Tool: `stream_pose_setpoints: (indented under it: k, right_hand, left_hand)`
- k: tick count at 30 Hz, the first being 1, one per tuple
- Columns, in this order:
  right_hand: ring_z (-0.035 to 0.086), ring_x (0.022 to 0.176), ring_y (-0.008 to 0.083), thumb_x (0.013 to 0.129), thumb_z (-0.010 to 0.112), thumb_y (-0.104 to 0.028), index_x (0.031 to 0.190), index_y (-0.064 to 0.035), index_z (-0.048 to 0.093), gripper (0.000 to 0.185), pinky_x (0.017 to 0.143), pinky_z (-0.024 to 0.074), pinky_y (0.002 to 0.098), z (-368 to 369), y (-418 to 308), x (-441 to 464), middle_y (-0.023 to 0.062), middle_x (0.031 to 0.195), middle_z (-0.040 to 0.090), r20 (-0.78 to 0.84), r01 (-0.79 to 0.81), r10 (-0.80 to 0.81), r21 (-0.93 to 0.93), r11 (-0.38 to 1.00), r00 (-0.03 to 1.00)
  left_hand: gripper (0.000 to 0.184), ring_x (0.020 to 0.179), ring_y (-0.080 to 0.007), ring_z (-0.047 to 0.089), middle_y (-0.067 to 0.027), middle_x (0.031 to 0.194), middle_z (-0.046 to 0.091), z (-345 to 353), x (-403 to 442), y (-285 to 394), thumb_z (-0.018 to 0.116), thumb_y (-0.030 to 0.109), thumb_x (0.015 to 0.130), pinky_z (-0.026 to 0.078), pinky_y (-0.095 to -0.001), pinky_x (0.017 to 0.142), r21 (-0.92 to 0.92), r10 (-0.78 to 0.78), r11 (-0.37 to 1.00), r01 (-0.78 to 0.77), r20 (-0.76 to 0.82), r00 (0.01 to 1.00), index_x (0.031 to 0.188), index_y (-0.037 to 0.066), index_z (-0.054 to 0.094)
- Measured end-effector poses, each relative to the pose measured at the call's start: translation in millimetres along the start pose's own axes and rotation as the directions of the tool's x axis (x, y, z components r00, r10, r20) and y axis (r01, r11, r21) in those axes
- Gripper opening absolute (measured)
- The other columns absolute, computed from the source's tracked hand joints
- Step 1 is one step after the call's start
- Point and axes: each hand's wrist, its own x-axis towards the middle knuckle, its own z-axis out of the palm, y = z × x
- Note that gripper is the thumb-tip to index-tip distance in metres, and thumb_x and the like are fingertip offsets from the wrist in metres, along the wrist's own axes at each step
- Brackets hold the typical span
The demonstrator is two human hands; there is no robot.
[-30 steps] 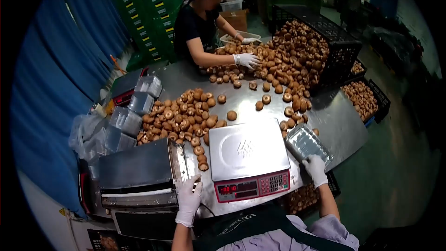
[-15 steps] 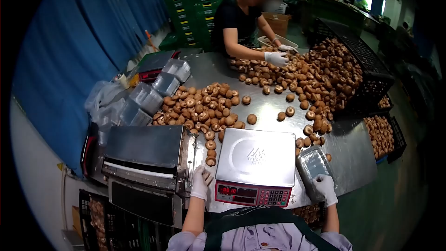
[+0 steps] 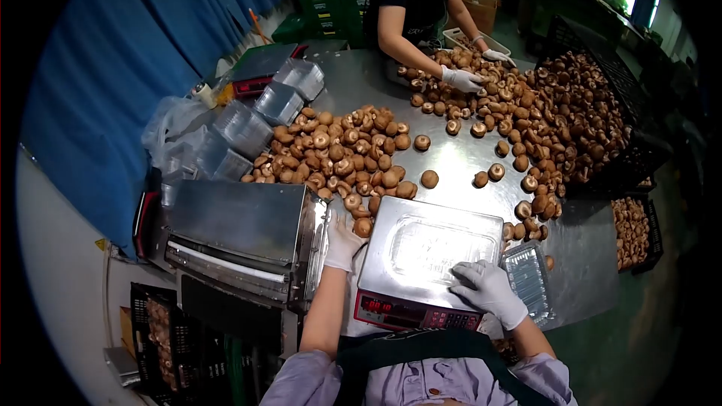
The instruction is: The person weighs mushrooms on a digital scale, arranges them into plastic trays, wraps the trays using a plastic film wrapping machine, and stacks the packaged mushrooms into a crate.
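Note:
A clear plastic tray (image 3: 440,237) lies on the metal platform of the red digital scale (image 3: 376,308). My gloved right hand (image 3: 492,293) is over the tray's near right corner, its fingers apart and pointing left. Left of the scale, my gloved left hand (image 3: 342,242) reaches forward with its fingers stretched out beside a brown mushroom (image 3: 362,227) at the near end of a heap of mushrooms (image 3: 338,150). Whether its fingertips touch a mushroom is not clear. Another clear plastic tray (image 3: 528,282) rests on the table, just right of the scale.
A metal sealing machine (image 3: 233,218) stands close on my left. Behind it are stacked clear trays (image 3: 244,128). A co-worker's gloved hands (image 3: 460,79) are among mushrooms across the metal table (image 3: 451,158). A tipped black crate (image 3: 628,116) of mushrooms stands at the right.
My right hand has moved left from the trays beside the scale, and a clear tray now lies on the platform. My left hand has moved forward to the mushrooms. The view has shifted.

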Motion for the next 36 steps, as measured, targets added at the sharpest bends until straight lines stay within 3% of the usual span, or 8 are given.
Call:
stream_pose_setpoints:
  k: [4,6,8,11,16,21,27,36]
  right_hand:
    - [0.065,0.081,0.0228,0.08,0.071,-0.03,0.113,-0.0084,0.065,0.04,0.072,0.0522,0.0319,-16.7,31.9,40.5,0.0103,0.088,0.068,-0.086,-0.22,0.257,0.308,0.926,0.963]
    - [0.064,0.094,0.0204,0.084,0.068,-0.032,0.12,-0.0035,0.06,0.047,0.078,0.0513,0.0308,-26.6,59.0,83.6,0.0132,0.1,0.067,0.169,-0.58,0.58,0.48,0.658,0.797]
    - [0.059,0.108,0.0241,0.088,0.061,-0.043,0.13,0.0001,0.049,0.061,0.083,0.0508,0.0347,-2.0,119.5,122.9,0.0165,0.121,0.059,0.202,-0.51,0.501,0.604,0.613,0.842]
    - [0.055,0.11,0.0311,0.087,0.05,-0.061,0.142,-0.0028,0.029,0.083,0.081,0.0518,0.0449,39.3,169.1,169.8,0.0212,0.141,0.035,0.585,-0.71,0.491,0.696,0.104,0.645]
    - [0.052,0.114,0.0339,0.083,0.049,-0.068,0.14,-0.0043,0.031,0.087,0.079,0.0535,0.0484,95.3,158.8,230.3,0.0203,0.141,0.035,0.732,-0.795,0.403,0.607,-0.02,0.549]
    - [0.046,0.12,0.0403,0.08,0.052,-0.07,0.146,-0.0188,0.025,0.088,0.083,0.0505,0.0482,121.1,126.0,283.3,0.0181,0.144,0.034,0.751,-0.807,0.3,0.569,0.16,0.588]
    - [0.044,0.125,0.0288,0.077,0.073,-0.045,0.146,-0.0079,0.027,0.09,0.104,0.0374,0.0378,139.4,120.2,306.1,0.0178,0.137,0.044,0.631,-0.633,0.193,0.607,0.48,0.752]
    - [0.044,0.127,0.0277,0.064,0.085,-0.035,0.145,-0.0022,0.027,0.105,0.105,0.035,0.0322,126.3,103.4,294.4,0.0204,0.137,0.045,0.608,-0.485,0.155,0.426,0.764,0.778]
  left_hand:
    - [0.088,0.138,-0.0366,0.023,-0.0123,0.151,0.018,15.5,16.4,15.0,0.048,0.064,0.085,0.023,-0.0637,0.105,-0.008,-0.073,0.997,0.074,0.068,0.995,0.15,0.018,0.009]
    - [0.087,0.138,-0.0363,0.024,-0.0135,0.151,0.018,12.9,32.3,19.3,0.047,0.065,0.085,0.023,-0.0624,0.106,-0.008,-0.106,0.994,0.107,0.09,0.99,0.149,0.018,0.011]
    - [0.086,0.137,-0.0361,0.026,-0.0137,0.15,0.023,11.2,46.2,23.2,0.046,0.064,0.086,0.024,-0.0604,0.107,0.012,-0.117,0.993,0.116,0.127,0.985,0.149,0.015,0.013]
    - [0.083,0.135,-0.0369,0.029,-0.0139,0.149,0.028,14.9,70.4,28.7,0.043,0.063,0.088,0.026,-0.0618,0.105,-0.088,-0.157,0.977,0.194,0.324,0.933,0.147,0.01,0.019]
    - [0.083,0.136,-0.0381,0.028,-0.0156,0.15,0.026,26.7,88.3,33.5,0.043,0.063,0.088,0.025,-0.0632,0.106,-0.1,-0.238,0.947,0.305,0.418,0.877,0.147,0.01,0.02]
    - [0.076,0.132,-0.0375,0.033,-0.0164,0.146,0.031,36.6,91.9,31.6,0.048,0.057,0.09,0.029,-0.0588,0.106,-0.113,-0.213,0.952,0.285,0.424,0.88,0.144,0.008,0.026]
    - [0.069,0.124,-0.0364,0.044,-0.0172,0.139,0.04,64.4,109.2,33.7,0.053,0.051,0.09,0.041,-0.0534,0.1,-0.022,-0.232,0.966,0.257,0.361,0.903,0.139,0.006,0.034]
    - [0.073,0.125,-0.0399,0.042,-0.0191,0.139,0.038,70.2,83.6,37.9,0.052,0.054,0.089,0.036,-0.0649,0.099,0.054,-0.326,0.944,0.327,0.324,0.888,0.14,0.007,0.031]
